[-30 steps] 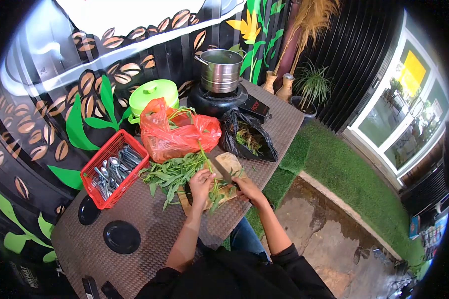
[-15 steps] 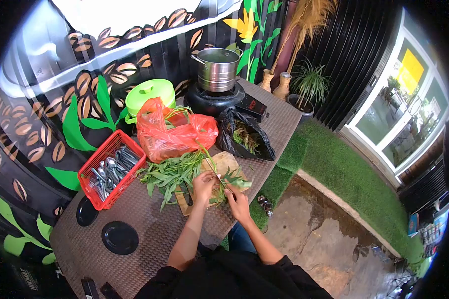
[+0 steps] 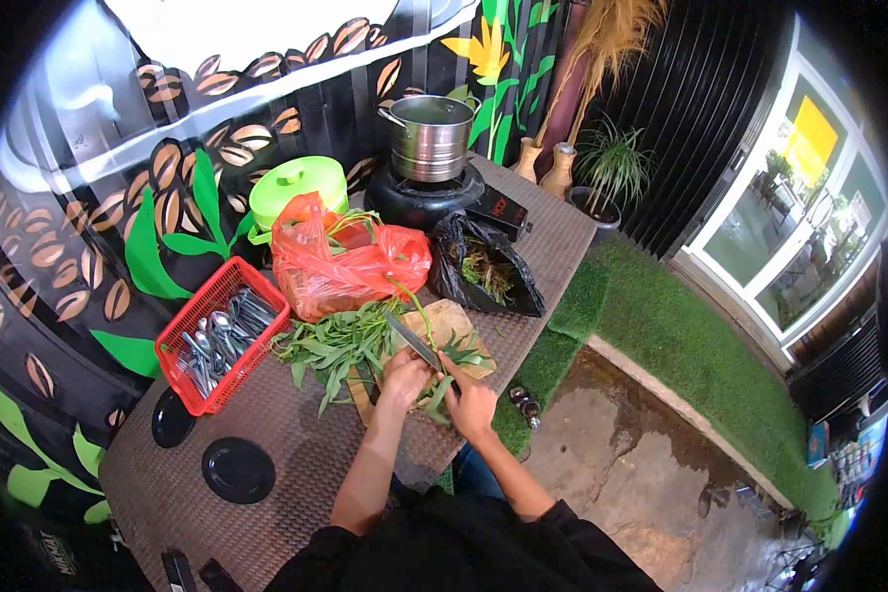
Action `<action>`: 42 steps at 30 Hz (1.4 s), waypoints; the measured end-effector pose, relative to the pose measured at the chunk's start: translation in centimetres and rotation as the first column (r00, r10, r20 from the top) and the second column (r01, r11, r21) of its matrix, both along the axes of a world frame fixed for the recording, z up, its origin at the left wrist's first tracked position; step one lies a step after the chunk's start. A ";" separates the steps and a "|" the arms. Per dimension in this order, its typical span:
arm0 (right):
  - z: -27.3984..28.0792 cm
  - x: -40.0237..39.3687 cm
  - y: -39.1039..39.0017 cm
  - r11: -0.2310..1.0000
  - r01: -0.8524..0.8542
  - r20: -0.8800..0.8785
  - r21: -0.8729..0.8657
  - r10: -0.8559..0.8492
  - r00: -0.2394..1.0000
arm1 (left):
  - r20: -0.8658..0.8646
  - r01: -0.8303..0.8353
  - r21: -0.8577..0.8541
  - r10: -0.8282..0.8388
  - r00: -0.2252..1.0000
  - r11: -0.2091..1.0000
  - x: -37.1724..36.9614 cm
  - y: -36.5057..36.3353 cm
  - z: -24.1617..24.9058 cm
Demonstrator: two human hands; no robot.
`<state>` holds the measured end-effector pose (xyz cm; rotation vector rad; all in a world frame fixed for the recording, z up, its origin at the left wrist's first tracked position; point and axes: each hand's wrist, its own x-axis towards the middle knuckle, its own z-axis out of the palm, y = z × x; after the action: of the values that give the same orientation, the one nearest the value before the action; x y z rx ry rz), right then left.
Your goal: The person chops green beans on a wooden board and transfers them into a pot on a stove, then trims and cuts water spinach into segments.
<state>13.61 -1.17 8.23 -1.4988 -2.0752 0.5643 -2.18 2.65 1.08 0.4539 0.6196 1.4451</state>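
My right hand point(image 3: 472, 403) is closed on a knife point(image 3: 414, 342), its blade slanting up and left above the wooden cutting board point(image 3: 444, 318). Close beside it, my left hand point(image 3: 405, 381) is curled around leafy green stems, partly hidden by the fingers. One long stem point(image 3: 426, 314) runs from near the red bag down past the blade. A pile of long-leaved greens point(image 3: 340, 347) lies left of the hands, partly over the board. Cut leaves point(image 3: 464, 351) rest on the board's right side.
Behind the greens sit a red plastic bag point(image 3: 340, 266) and an open black bag point(image 3: 479, 271) with plant scraps. A steel pot point(image 3: 431, 138) stands on a portable stove point(image 3: 414, 197). Left are a red cutlery basket point(image 3: 202, 395), a green lidded container point(image 3: 299, 187) and black plates point(image 3: 238, 471).
The knife has turned so its blade now shows flat, pointing up and left. Both hands have shifted slightly, and the leafy piece by my right hand has moved down between the hands.
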 end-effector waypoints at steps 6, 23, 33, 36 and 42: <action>-0.2 -0.3 -0.1 0.961 -0.004 0.025 0.277 -0.003 1.000 | 0.000 -0.038 -0.115 0.038 0.999 0.993 0.5 0.2 1.7; 1.5 -1.6 0.9 0.949 0.000 -0.263 0.314 0.087 0.961 | 0.135 0.123 0.085 -0.134 0.982 0.989 -1.0 -0.7 6.6; 1.4 -2.1 0.4 0.978 0.098 -0.238 0.182 -0.053 0.970 | 0.013 -0.159 -0.019 0.159 0.987 0.987 1.3 0.6 3.1; 0.7 -2.6 1.0 0.971 0.106 -0.237 0.212 -0.055 0.970 | -0.130 -0.259 -0.095 0.246 0.961 0.961 1.5 0.2 3.9; 0.3 -0.8 5.7 0.935 0.242 -0.272 0.260 -0.169 0.947 | -0.254 -0.400 -0.124 0.361 0.897 0.908 0.1 -1.1 5.1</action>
<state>12.85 4.56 8.50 -1.3761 -1.6997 0.3265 -2.04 1.52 6.16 0.3738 1.0565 1.7059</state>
